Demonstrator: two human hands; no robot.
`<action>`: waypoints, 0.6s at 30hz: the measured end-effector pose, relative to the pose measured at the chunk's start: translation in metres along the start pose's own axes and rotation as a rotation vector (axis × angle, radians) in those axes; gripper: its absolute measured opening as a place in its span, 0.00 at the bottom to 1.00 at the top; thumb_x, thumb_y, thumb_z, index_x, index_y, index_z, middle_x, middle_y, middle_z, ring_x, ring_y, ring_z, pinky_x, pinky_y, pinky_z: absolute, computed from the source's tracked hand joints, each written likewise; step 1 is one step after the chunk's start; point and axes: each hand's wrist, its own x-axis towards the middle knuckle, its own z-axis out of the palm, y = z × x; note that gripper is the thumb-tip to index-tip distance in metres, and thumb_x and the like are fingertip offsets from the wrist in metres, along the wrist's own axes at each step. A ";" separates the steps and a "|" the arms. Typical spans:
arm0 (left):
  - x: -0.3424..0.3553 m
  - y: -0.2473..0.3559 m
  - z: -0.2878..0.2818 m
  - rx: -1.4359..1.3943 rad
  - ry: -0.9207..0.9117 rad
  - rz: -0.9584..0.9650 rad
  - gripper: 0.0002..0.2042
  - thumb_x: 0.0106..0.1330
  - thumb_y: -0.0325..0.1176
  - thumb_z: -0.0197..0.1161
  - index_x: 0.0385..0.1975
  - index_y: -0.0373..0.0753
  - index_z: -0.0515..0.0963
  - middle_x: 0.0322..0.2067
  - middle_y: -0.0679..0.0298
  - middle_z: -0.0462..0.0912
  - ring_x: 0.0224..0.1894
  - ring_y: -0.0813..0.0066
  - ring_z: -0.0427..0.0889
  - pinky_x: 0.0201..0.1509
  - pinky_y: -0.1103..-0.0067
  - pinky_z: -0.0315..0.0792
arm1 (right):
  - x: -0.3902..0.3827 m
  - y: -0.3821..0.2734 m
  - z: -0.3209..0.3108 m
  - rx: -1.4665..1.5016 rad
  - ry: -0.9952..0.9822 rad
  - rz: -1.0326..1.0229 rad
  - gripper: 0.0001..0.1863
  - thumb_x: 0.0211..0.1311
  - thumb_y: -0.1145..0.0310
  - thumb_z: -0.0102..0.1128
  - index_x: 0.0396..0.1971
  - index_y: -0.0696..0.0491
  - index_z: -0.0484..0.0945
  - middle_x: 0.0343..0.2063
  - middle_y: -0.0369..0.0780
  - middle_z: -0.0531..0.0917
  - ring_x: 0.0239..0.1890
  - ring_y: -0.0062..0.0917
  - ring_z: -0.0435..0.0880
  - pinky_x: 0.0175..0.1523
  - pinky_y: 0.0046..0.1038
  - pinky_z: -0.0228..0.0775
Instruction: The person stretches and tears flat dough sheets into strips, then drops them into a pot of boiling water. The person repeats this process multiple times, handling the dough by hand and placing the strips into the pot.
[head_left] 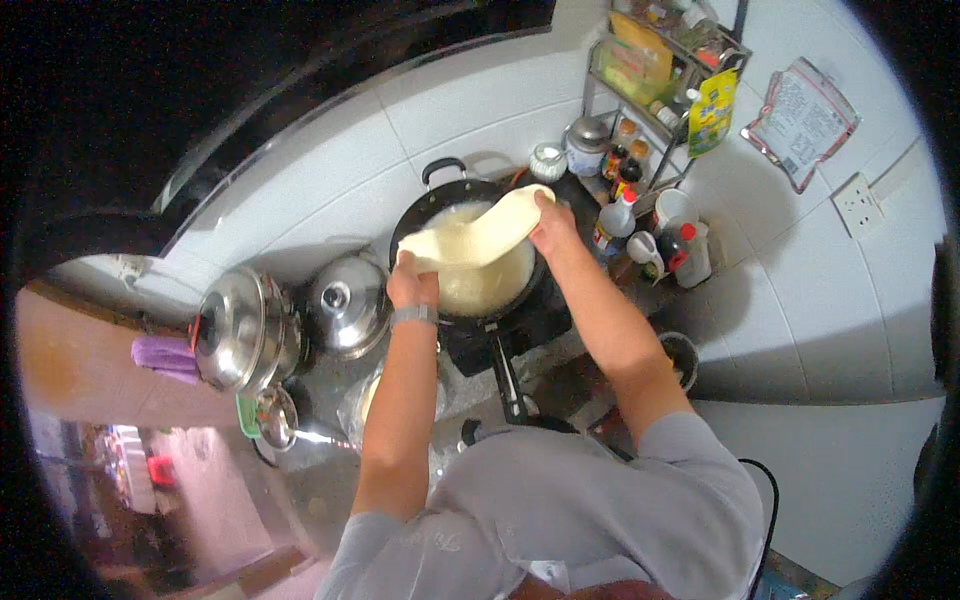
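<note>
I stretch a wide, pale strip of dough [480, 235] between both hands, over a black wok [410, 210] of cloudy pale liquid [485, 290] on the stove. My left hand [413, 277] grips the strip's left end near the wok's left side, with a watch on that wrist. My right hand [552, 222] pinches the raised right end by the wok's upper right. The strip sags a little in the middle; whether it touches the liquid I cannot tell.
Lidded steel pots [245, 330] and a steel lid [345, 305] stand left. A bag [360, 405] lies behind my left forearm. Seasoning bottles [615, 225] and a wire rack [640, 70] stand at the back right. The wok's long handle [508, 385] points toward me.
</note>
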 end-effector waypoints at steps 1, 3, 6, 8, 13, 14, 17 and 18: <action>0.000 0.000 -0.002 -0.002 -0.017 -0.016 0.14 0.64 0.28 0.45 0.47 0.29 0.64 0.44 0.55 0.71 0.47 0.61 0.71 0.52 0.64 0.67 | -0.004 -0.002 0.001 0.027 -0.019 0.049 0.16 0.60 0.69 0.48 0.45 0.63 0.65 0.41 0.48 0.75 0.43 0.35 0.76 0.48 0.36 0.70; 0.004 0.002 -0.003 -0.005 0.013 -0.012 0.13 0.63 0.27 0.46 0.46 0.29 0.65 0.44 0.55 0.71 0.46 0.61 0.72 0.51 0.65 0.67 | -0.007 -0.016 0.004 0.109 -0.062 0.027 0.16 0.60 0.69 0.47 0.45 0.63 0.65 0.41 0.48 0.75 0.43 0.37 0.76 0.49 0.37 0.68; 0.013 -0.001 -0.019 0.059 -0.048 -0.054 0.13 0.63 0.26 0.47 0.45 0.29 0.65 0.43 0.56 0.71 0.45 0.61 0.72 0.49 0.67 0.68 | 0.004 -0.019 -0.009 0.102 -0.115 0.068 0.16 0.61 0.69 0.45 0.45 0.64 0.65 0.41 0.48 0.75 0.43 0.38 0.75 0.50 0.38 0.68; 0.009 -0.001 -0.014 0.087 -0.035 -0.112 0.12 0.62 0.26 0.47 0.44 0.29 0.66 0.42 0.55 0.71 0.45 0.61 0.72 0.48 0.68 0.68 | 0.006 -0.023 -0.008 0.090 -0.165 0.111 0.16 0.61 0.68 0.45 0.44 0.63 0.66 0.41 0.48 0.75 0.43 0.36 0.76 0.50 0.36 0.68; 0.018 -0.006 -0.030 0.189 -0.118 -0.109 0.14 0.61 0.28 0.47 0.44 0.29 0.65 0.44 0.55 0.70 0.47 0.60 0.70 0.50 0.64 0.66 | 0.009 -0.027 -0.012 -0.146 -0.142 0.091 0.18 0.61 0.62 0.46 0.43 0.60 0.68 0.40 0.45 0.77 0.42 0.34 0.77 0.47 0.37 0.70; 0.009 -0.002 -0.024 0.202 -0.120 -0.099 0.14 0.61 0.28 0.47 0.45 0.29 0.66 0.44 0.55 0.70 0.47 0.60 0.70 0.50 0.63 0.66 | 0.012 -0.029 -0.017 -0.194 -0.136 0.090 0.18 0.62 0.60 0.45 0.44 0.59 0.69 0.40 0.44 0.77 0.42 0.33 0.77 0.47 0.37 0.70; 0.021 0.003 -0.041 0.232 -0.087 -0.099 0.13 0.61 0.30 0.47 0.45 0.32 0.67 0.44 0.57 0.71 0.48 0.60 0.70 0.49 0.62 0.66 | 0.009 -0.031 -0.016 -0.352 -0.068 0.114 0.18 0.61 0.59 0.46 0.43 0.58 0.70 0.38 0.42 0.78 0.40 0.31 0.78 0.44 0.37 0.71; 0.027 0.003 -0.044 0.253 -0.090 -0.092 0.13 0.61 0.30 0.47 0.45 0.33 0.67 0.44 0.57 0.71 0.48 0.60 0.70 0.49 0.62 0.66 | 0.013 -0.028 -0.021 -0.403 -0.089 0.102 0.18 0.61 0.60 0.46 0.43 0.58 0.70 0.38 0.42 0.78 0.39 0.31 0.78 0.44 0.36 0.71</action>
